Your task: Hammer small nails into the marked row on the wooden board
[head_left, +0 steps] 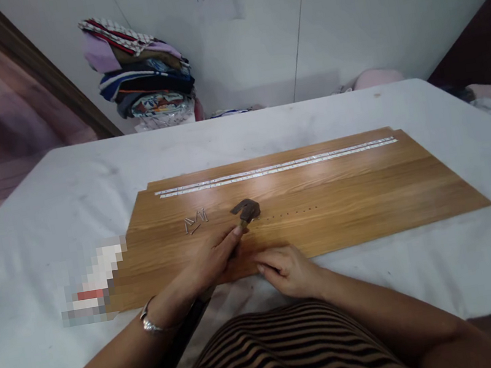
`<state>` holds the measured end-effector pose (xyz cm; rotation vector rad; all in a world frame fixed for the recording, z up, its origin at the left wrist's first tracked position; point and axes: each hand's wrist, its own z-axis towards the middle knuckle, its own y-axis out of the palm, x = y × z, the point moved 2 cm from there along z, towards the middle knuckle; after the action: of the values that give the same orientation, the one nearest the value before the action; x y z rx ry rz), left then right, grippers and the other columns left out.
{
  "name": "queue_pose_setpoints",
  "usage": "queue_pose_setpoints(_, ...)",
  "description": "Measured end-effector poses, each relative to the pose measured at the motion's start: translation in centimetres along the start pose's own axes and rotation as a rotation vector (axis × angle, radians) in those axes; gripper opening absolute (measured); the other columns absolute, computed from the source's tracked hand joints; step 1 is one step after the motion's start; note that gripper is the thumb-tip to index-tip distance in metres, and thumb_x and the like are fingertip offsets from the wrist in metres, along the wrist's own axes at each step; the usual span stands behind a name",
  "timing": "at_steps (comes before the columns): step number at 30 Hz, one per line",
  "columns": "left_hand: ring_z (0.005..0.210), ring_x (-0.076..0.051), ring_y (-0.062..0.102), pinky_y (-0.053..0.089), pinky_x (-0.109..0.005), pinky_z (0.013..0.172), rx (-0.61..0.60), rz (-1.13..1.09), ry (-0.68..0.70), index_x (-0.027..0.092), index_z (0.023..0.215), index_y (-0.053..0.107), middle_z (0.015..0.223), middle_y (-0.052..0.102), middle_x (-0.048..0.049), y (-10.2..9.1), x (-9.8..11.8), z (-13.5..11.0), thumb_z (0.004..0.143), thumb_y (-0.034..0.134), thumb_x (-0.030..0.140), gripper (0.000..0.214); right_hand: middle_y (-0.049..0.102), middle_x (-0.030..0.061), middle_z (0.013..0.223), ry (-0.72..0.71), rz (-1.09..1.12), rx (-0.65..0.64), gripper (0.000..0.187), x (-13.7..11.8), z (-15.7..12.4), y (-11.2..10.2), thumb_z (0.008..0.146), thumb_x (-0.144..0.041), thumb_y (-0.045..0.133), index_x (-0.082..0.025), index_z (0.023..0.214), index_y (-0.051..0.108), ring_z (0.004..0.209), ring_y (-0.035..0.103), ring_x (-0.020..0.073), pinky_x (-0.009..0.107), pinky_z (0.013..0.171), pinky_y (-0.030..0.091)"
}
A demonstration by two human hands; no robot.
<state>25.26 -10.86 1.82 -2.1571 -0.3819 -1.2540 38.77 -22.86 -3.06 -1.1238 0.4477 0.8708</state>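
Observation:
My left hand (217,254) is closed around the handle of a claw hammer (251,210). The dark hammer head is over the middle of a wood-grain board (367,189), its claw pointing left. At the board's front edge rests my right hand (289,269), its fingers curled in; whatever they may hold is hidden. Several loose nails (195,220) lie in a small group left of the hammer head. To its right runs a line of small dark dots (287,214); I cannot tell whether they are holes or nail heads.
Two narrow whitish strips with marks (271,170) lie along the board's far side. A pixelated pale and red item (102,281) is by its left end. The board lies on a white-covered table (238,135). Folded clothes (146,69) are stacked behind, against the wall.

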Motion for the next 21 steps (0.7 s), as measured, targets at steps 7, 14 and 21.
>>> queue_pose_setpoints(7, 0.049, -0.009, 0.036, 0.027, -0.022, 0.044, -0.024, 0.013, -0.002, 0.014, 0.092, 0.061, 0.057, 0.042, 0.0044, 0.35, 0.13, -0.41, 0.089, 0.038, 0.059, 0.05, 0.072, 0.009, 0.081, 0.01, -0.014, -0.034, 0.023, -0.14, 0.13, -0.05, 0.092, -0.017, 0.043, -0.014, 0.092, 0.066, 0.072, 0.067, 0.018, 0.027, 0.066, 0.05)
queue_pose_setpoints(14, 0.051, -0.011, 0.037, 0.028, -0.023, 0.045, 0.02, 0.057, 0.027, 0.015, 0.089, 0.061, 0.057, 0.042, 0.0038, 0.22, 0.4, 0.15, 0.089, 0.038, 0.058, 0.049, 0.074, 0.0088, 0.083, -0.001, 0.006, -0.006, 0.024, -0.15, 0.1, -0.1, 0.092, -0.017, 0.044, -0.013, 0.1, 0.067, 0.07, 0.067, 0.0172, 0.026, 0.064, 0.05)
queue_pose_setpoints(21, 0.05, -0.011, 0.037, 0.029, -0.024, 0.045, 0.002, 0.028, 0.023, 0.015, 0.094, 0.061, 0.056, 0.041, 0.0044, -0.02, 0.22, -0.23, 0.089, 0.038, 0.059, 0.05, 0.073, 0.0101, 0.082, 0.014, -0.003, -0.04, 0.024, -0.17, 0.2, -0.14, 0.093, -0.018, 0.044, -0.012, 0.097, 0.067, 0.072, 0.067, 0.0185, 0.027, 0.066, 0.05)
